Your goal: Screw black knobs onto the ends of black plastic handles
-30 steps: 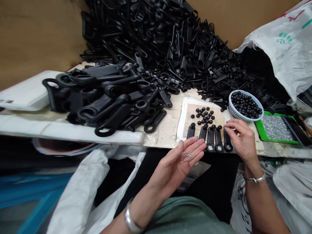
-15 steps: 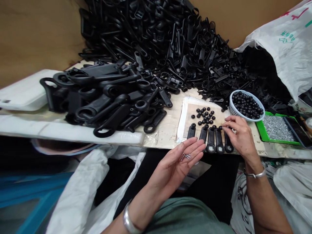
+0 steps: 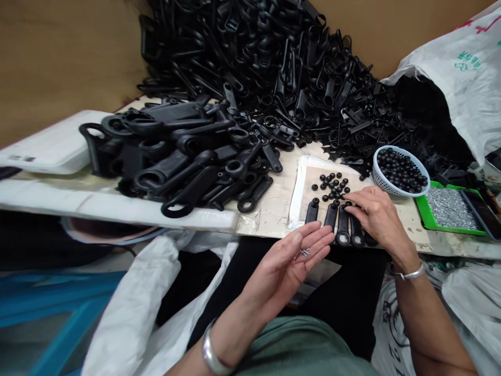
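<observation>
My left hand (image 3: 287, 266) is held palm up in front of the table edge, fingers stretched out and slightly cupped. Several small silver screws (image 3: 303, 253) lie in its palm. Over the table, my right hand (image 3: 373, 214) reaches in from the right, thumb and forefinger a little apart. Its forefinger tip is at a loose black bead (image 3: 343, 197); whether it touches it I cannot tell. Beneath the hand is a row of black plastic handles (image 3: 343, 227) with ring ends towards me and round knobs at the far ends. My right hand partly covers the rightmost ones.
Loose black beads (image 3: 331, 183) lie on a white-edged sheet (image 3: 294, 193). A light blue basket (image 3: 385, 185) holds more beads. Right of it, a green tray (image 3: 425, 214) contains screws beside a dark phone-like slab (image 3: 483, 211). Black plastic parts (image 3: 250, 68) are heaped behind; a white box (image 3: 58, 143) stands left.
My right hand has shifted left from a knob of the row towards the loose beads. My left hand stays palm up with the screws. The whole view has drifted slightly.
</observation>
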A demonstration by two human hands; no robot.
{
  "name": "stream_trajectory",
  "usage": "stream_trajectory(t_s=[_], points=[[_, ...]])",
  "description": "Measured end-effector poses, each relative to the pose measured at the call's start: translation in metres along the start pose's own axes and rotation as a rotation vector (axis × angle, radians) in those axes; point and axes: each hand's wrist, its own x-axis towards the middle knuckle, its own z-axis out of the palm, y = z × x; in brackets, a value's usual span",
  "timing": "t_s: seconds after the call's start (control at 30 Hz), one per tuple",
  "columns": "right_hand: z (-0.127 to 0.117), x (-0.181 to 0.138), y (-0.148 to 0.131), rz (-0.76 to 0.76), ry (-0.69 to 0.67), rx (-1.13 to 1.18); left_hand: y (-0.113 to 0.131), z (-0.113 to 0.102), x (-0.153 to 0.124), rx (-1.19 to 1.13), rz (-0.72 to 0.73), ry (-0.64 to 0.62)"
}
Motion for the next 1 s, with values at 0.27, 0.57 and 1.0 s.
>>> stream_trajectory(t_s=[0.27, 0.57, 1.0], points=[[-0.004, 0.006, -0.001, -0.115, -0.067, -0.027, 0.000, -0.002, 0.000, -0.002, -0.002, 0.012], [-0.007, 0.015, -0.002, -0.165, -0.214, -0.034, 0.000, 0.000, 0.002, -0.017, -0.013, 0.016], [-0.025, -0.023, 0.002, -0.028, 0.217, 0.035, 0.000, -0.001, 0.001, -0.107, 0.000, 0.009]])
